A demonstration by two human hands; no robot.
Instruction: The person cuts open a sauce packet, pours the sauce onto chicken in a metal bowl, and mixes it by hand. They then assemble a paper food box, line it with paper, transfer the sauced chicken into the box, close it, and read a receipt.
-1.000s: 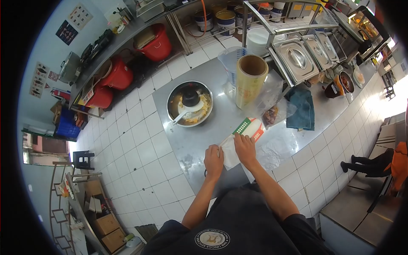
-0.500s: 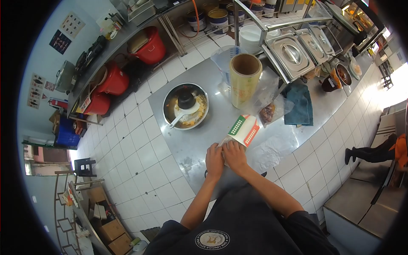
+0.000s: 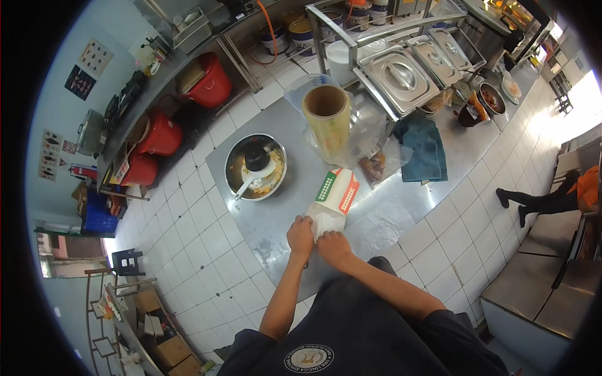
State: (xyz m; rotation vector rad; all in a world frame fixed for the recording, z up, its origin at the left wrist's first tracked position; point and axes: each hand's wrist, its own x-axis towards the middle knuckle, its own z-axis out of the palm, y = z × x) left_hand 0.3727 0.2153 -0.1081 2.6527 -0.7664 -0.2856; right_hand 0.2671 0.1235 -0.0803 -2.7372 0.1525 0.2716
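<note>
My left hand [image 3: 301, 238] and my right hand [image 3: 335, 248] are side by side at the front edge of the steel table, fingers closed. Each pinches a near corner of a plastic packet [image 3: 327, 220], whose near end is translucent. Its far part is white, with a green and an orange-red printed band. Beyond it stands a large roll of cling film [image 3: 327, 128]. To the left is a steel bowl [image 3: 227, 164] containing yellowish food, a white-handled spoon [image 3: 251, 182] and a black round-topped object [image 3: 256, 158].
A clear bag of reddish-brown food [image 3: 375, 166] and a teal cloth [image 3: 422, 150] lie to the right. Lidded steel pans [image 3: 401, 78] sit in a metal frame behind them. Red tubs [image 3: 210, 81] stand under the left counter. A person in orange [image 3: 586, 191] is at far right.
My hands have moved apart and nearer to me, pulling the packet's near end wider and exposing more translucent plastic. The whole view has shifted, and the person at right has changed leg position.
</note>
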